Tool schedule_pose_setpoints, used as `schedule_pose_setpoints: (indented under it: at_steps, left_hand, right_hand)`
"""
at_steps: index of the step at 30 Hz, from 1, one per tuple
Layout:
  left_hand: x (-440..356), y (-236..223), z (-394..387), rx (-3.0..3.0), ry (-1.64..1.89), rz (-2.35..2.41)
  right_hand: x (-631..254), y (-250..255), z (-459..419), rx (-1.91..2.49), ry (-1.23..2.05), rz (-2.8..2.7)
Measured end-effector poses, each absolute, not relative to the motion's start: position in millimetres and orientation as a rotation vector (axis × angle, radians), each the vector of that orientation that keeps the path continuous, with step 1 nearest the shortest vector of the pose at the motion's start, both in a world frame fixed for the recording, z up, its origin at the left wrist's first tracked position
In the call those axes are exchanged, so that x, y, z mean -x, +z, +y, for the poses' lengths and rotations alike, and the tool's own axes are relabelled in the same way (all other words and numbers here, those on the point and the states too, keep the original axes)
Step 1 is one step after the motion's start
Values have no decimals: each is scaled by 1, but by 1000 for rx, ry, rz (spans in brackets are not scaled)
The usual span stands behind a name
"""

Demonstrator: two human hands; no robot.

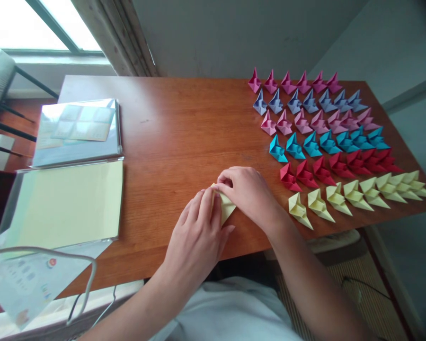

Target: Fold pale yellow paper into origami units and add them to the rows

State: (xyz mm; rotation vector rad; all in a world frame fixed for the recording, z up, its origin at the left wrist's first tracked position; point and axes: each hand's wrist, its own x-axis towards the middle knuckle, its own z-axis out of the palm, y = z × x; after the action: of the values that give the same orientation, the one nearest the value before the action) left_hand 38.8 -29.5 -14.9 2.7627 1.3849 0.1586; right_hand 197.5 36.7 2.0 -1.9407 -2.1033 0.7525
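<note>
Near the front edge of the wooden table (184, 123), the left hand (199, 227) lies flat, fingers stretched over the yellow paper (227, 208), thumb spread out beside its lower corner. And the right hand (244, 192) is in there too, thumb and forefinger pinching the paper close to its top tip!

Look at that piece: pale, matte yellow, folded small, sitting low on the wood. A straight-edged, pointed flap pokes out to the right between the two hands, and the rest is hidden beneath the left fingers, so the full outline can't be told.

Just beyond the right forearm, a row of yellow paper boats (355, 195), same pale shade, all sharp points and raised folds. Behind them come the red boats (323, 170), then blue boats (329, 142), light pink boats (319, 123), purple boats (310, 103) and, at the back, deep pink boats (304, 85). Well over to the left lies a broad yellow sheet (71, 203), smooth and unfolded.
</note>
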Motion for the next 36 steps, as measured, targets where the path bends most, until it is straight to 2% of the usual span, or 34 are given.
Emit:
schedule_pose_setpoints:
  at_steps: [19, 36]
  left_hand:
    - [-42, -34, -53, -2823, 239, 1311]
    - [-56, -25, -57, -2673, 189, 1390]
  right_hand:
    - [-199, -3, 36, 1950, 711, -2127]
    - [-203, -12, 31, 1830, 716, -2074]
